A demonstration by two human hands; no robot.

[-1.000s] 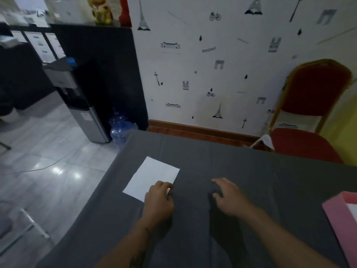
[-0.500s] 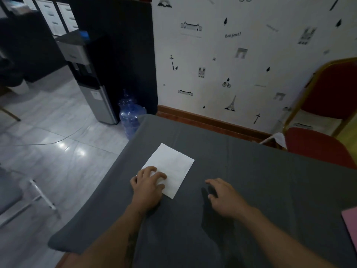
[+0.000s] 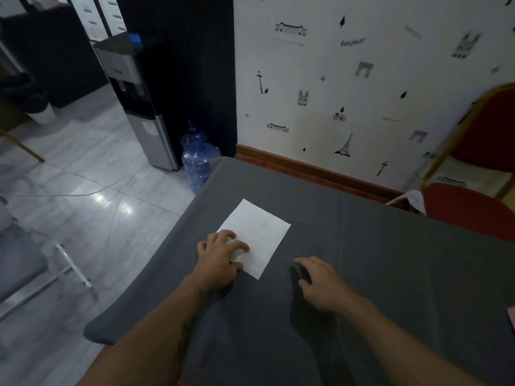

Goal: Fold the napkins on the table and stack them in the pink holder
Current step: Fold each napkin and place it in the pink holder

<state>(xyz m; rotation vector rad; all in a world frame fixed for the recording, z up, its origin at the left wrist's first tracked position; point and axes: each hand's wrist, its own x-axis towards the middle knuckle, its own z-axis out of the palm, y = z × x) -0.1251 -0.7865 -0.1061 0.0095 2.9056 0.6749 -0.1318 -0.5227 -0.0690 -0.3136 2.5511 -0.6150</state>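
Napkin (image 3: 255, 235) lies flat near the left edge of the table (image 3: 390, 260). Your left hand (image 3: 220, 257) presses its near-left corner with bent fingers (image 3: 237, 245) — probably pinning it for a fold. Your right hand (image 3: 320, 282) rests released on the cloth, just right of it — ready to help.

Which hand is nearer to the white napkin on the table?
Left. The left hand rests on the near corner of the white napkin, fingers curled over its edge. The right hand lies on the grey tablecloth to the napkin's right, not touching it.
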